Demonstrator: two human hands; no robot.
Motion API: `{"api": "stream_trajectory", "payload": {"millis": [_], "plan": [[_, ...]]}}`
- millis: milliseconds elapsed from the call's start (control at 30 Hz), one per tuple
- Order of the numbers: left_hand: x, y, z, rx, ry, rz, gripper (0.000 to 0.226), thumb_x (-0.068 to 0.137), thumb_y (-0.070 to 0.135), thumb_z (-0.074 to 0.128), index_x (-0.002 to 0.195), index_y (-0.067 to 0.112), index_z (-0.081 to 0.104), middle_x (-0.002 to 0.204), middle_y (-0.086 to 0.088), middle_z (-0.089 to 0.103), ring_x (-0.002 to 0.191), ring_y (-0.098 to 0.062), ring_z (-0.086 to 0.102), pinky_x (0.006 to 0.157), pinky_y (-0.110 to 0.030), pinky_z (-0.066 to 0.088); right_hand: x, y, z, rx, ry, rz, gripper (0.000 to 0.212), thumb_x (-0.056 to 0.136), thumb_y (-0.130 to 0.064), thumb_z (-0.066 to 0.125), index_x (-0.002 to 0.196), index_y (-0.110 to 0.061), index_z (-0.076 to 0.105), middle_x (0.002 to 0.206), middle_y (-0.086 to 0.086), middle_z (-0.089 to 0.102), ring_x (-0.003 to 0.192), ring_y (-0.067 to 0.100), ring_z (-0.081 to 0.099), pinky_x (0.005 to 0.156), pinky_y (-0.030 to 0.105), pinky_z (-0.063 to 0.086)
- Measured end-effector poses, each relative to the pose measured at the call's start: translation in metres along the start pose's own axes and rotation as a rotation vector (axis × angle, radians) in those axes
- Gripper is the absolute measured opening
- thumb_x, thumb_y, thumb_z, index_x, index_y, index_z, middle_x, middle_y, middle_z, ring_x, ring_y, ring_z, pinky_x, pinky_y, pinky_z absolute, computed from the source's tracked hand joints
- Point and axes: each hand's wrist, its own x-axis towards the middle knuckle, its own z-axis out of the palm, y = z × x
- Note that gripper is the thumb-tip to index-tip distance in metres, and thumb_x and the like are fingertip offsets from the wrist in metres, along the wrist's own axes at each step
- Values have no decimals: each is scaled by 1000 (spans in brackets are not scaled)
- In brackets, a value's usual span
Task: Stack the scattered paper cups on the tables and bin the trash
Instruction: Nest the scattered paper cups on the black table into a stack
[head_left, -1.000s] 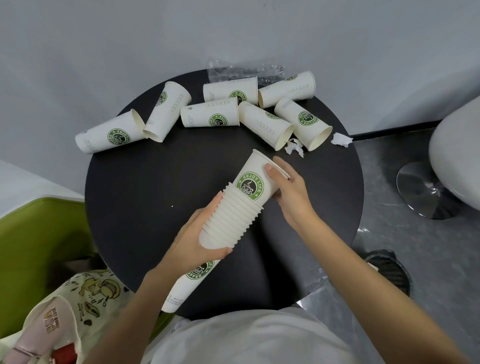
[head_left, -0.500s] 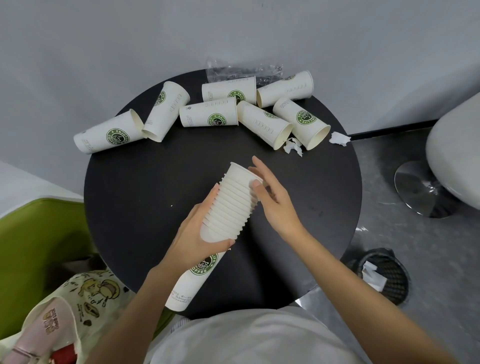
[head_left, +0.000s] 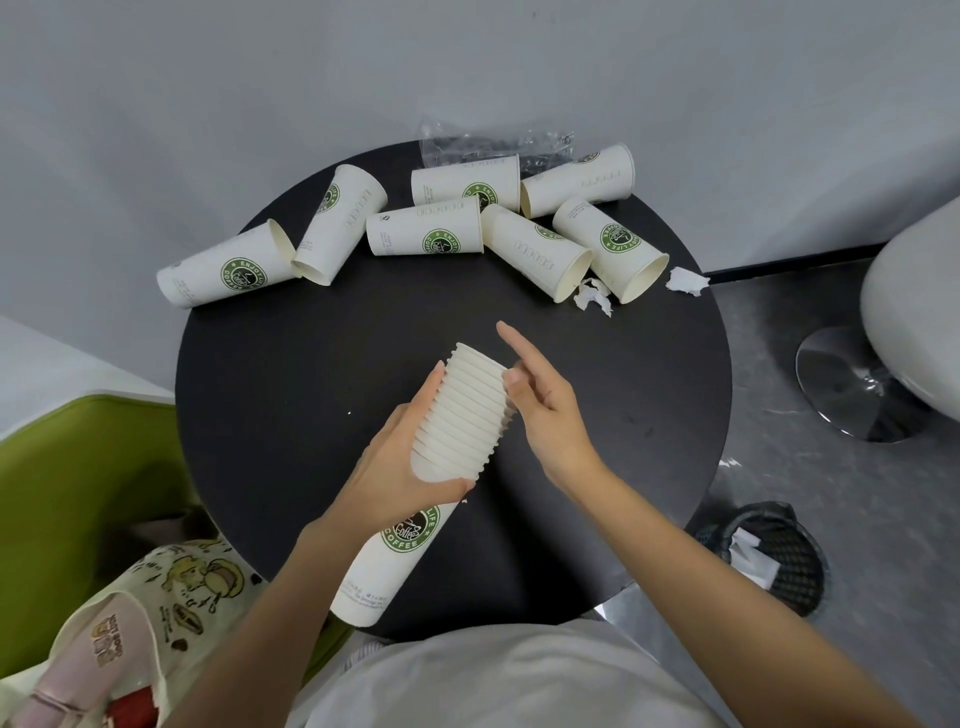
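Lying tilted over the table (head_left: 291, 415), the stack (head_left: 457, 415) was gripped by the left hand (head_left: 400, 467). The right hand (head_left: 550, 410) was spread beside its top.

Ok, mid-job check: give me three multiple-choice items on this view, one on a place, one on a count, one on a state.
1. Where is the crumpled clear plastic wrapper?
A. at the table's far edge, behind the cups
B. in the bin
C. under the stack

2. How many loose cups lie on their sides on the black table?
A. four
B. seven
C. ten

3. What is the left hand doing?
A. resting flat on the table
B. gripping the nested cup stack
C. picking up paper scraps

Answers:
1 A: the wrapper sits by the wall behind the far cups.
2 B: seven single cups can be counted across the far side, from the leftmost cup to the cup by the torn scraps.
3 B: its fingers wrap the stack, while the right hand is open beside it.
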Motion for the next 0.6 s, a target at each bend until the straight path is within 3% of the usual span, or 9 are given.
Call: {"api": "stream_trajectory", "payload": {"millis": [67,267,367,533,600], "plan": [[3,2,2,4,14,-6,118,61,45,80,140,69,-3,131,19,42,115,11,42,97,-30,41,4,2,0,6,2,-8,44,100,-7,42,136,-31,43,75,2,34,69,7,35,75,16,38],[15,9,6,77,61,13,118,68,42,84,143,65,-4,130,19,40,114,-4,47,98,-39,45,14,8,-2,36,35,-15,43,100,-8,42,130,-38,47,72,-2,37,69,7,37,74,19,38],[22,14,5,112,76,25,113,71,41,81,143,66,-2,127,22,39,108,-3,47,92,-36,44,24,7,-9,78,48,7,41,99,-7,44,132,-31,48,72,4,40,69,10,40,76,20,40],[38,18,2,116,91,4,112,71,42,81,138,71,-4,123,21,41,107,-5,47,89,-35,42,51,8,-23,124,117,20,39,99,-2,43,136,-12,45,82,5,64,78,9,58,72,18,47],[44,18,1,118,92,-10,112,71,42,81,135,73,-4,122,21,41,106,-5,48,89,-36,42,65,12,-30,62,166,29,41,98,-3,45,137,-11,45,88,3,66,86,6,60,84,18,48]]}}
